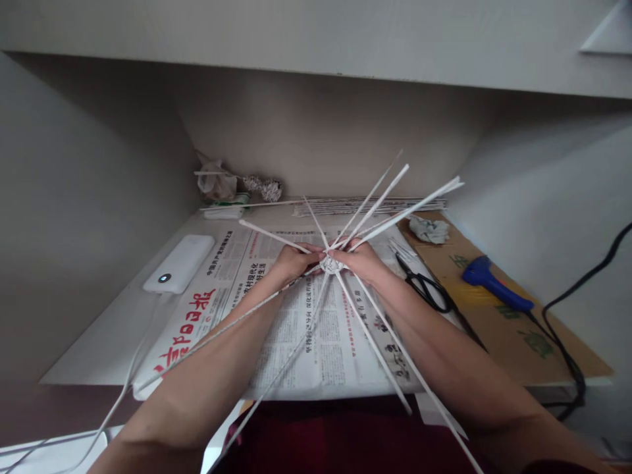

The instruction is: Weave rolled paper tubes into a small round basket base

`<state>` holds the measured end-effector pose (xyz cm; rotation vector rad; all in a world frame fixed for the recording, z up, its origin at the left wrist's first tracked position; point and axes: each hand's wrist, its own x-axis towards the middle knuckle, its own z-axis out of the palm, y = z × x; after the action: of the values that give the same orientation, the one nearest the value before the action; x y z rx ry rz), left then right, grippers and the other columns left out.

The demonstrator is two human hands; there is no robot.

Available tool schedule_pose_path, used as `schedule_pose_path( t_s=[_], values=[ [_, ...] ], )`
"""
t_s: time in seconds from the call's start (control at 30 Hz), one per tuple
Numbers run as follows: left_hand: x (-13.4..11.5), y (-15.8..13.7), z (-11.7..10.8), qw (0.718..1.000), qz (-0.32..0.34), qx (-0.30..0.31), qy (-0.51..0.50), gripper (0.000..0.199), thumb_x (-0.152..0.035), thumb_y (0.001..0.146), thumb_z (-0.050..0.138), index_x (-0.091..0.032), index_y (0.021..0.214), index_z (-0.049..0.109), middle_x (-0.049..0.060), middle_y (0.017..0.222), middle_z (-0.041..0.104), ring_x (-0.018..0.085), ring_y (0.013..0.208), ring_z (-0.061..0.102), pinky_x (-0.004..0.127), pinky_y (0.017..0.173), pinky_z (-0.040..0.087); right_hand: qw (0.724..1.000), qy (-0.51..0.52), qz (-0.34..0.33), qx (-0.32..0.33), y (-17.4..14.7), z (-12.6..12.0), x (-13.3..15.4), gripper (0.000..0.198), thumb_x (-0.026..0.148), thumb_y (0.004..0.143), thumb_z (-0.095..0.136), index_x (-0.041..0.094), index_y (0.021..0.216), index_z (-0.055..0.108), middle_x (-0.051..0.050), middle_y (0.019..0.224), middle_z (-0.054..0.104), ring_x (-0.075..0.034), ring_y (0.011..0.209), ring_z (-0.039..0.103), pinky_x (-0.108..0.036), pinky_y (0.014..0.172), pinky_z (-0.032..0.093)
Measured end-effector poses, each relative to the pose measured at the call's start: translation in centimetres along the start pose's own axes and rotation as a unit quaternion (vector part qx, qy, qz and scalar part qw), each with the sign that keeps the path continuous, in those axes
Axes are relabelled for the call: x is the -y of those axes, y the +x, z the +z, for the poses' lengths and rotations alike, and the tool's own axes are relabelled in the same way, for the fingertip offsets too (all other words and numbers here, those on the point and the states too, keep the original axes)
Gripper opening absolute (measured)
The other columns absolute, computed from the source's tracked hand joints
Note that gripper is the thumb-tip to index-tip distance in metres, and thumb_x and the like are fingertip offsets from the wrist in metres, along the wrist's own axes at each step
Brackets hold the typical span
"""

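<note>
A small round woven paper base [332,264], made of rolled newspaper strips, is held up between my two hands over the newspaper [326,355]. Long thin paper tubes [390,197] radiate from it in every direction, some toward the back and several down toward my lap. My left hand [295,260] pinches its left edge, with the thumb near the centre. On the right side, my right hand [359,258] grips the same base, thumb pressed on top. The fingertips of both hands are partly hidden behind the weave.
Black-handled scissors [424,286] and a blue glue gun [496,283] lie at the right, the latter on cardboard [523,342]. A white power bank [180,264] with a cable sits left. Behind are a bundle of paper tubes [365,207], crumpled paper [428,230] and a plastic bag [217,181].
</note>
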<state>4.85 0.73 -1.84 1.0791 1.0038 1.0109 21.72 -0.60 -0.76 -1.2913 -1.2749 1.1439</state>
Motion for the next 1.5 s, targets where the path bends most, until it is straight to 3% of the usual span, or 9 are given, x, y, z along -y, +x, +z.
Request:
schedule_pose_path(
  t_s=[0.13,0.3,0.53,0.77,1.1,1.33,1.5],
  values=[
    [-0.9,-0.2,0.1,1.0,0.007,-0.024,0.01,0.026,-0.025,0.049,0.09,-0.015,0.067,0.074,0.002,0.06,0.069,0.014,0.055,0.06,0.026,0.057,0.048,0.998,0.008,0.067,-0.011,-0.4,0.3,0.6,0.018,0.026,0.063,0.074,0.017,0.076,0.067,-0.002,0.064,0.068,-0.016,0.054,0.062,-0.025,0.048,0.048],
    [-1.1,-0.3,0.1,0.999,-0.029,-0.021,-0.034,0.027,-0.022,0.047,0.091,-0.016,0.067,0.074,0.003,0.063,0.07,0.014,0.058,0.061,0.025,0.059,0.048,0.999,0.007,0.029,-0.021,-0.7,0.3,0.9,0.024,0.03,0.058,0.077,0.015,0.076,0.068,-0.001,0.065,0.067,-0.015,0.057,0.06,-0.025,0.052,0.047],
    [-1.1,-0.7,0.2,0.999,-0.035,-0.012,-0.04,0.029,-0.014,0.046,0.091,-0.013,0.068,0.072,-0.001,0.053,0.062,0.007,0.044,0.049,0.017,0.042,0.037,1.0,0.002,-0.005,-0.008,-0.3,0.2,0.2,0.033,0.032,0.054,0.079,0.016,0.081,0.069,0.001,0.065,0.065,-0.015,0.059,0.059,-0.026,0.058,0.048],
    [-1.0,-0.5,0.3,0.994,-0.066,-0.02,-0.085,0.029,-0.002,0.054,0.084,-0.012,0.079,0.07,0.003,0.07,0.071,0.011,0.06,0.065,0.019,0.057,0.055,1.0,-0.009,-0.019,0.0,-0.1,0.1,-0.2,0.032,0.03,0.056,0.079,0.017,0.084,0.068,0.001,0.068,0.068,-0.015,0.062,0.061,-0.027,0.062,0.049],
    [-1.2,-0.6,0.8,0.996,-0.05,-0.047,-0.048,0.039,-0.016,0.045,0.093,-0.013,0.067,0.061,-0.003,0.06,0.06,0.007,0.05,0.056,0.018,0.047,0.051,0.998,-0.047,-0.04,0.007,0.0,0.4,-1.0,0.028,0.029,0.063,0.074,0.018,0.088,0.067,-0.001,0.075,0.071,-0.016,0.067,0.064,-0.027,0.064,0.049],
    [-1.0,-0.6,0.9,0.997,-0.031,-0.06,-0.031,0.038,-0.021,0.045,0.093,-0.013,0.065,0.061,-0.004,0.059,0.057,0.007,0.05,0.053,0.019,0.048,0.051,0.994,-0.091,-0.03,-0.045,-0.4,0.9,-0.7,0.022,0.037,0.066,0.072,0.018,0.075,0.066,0.0,0.066,0.067,-0.017,0.062,0.061,-0.027,0.058,0.045],
    [-0.9,-0.6,0.9,0.998,-0.031,-0.057,-0.028,0.037,-0.022,0.044,0.093,-0.013,0.063,0.061,-0.003,0.059,0.056,0.008,0.053,0.054,0.02,0.05,0.053,0.989,-0.121,-0.042,-0.072,-0.2,1.0,-1.3,0.021,0.039,0.071,0.068,0.019,0.076,0.066,-0.002,0.07,0.069,-0.018,0.065,0.063,-0.027,0.061,0.046]
  ],
)
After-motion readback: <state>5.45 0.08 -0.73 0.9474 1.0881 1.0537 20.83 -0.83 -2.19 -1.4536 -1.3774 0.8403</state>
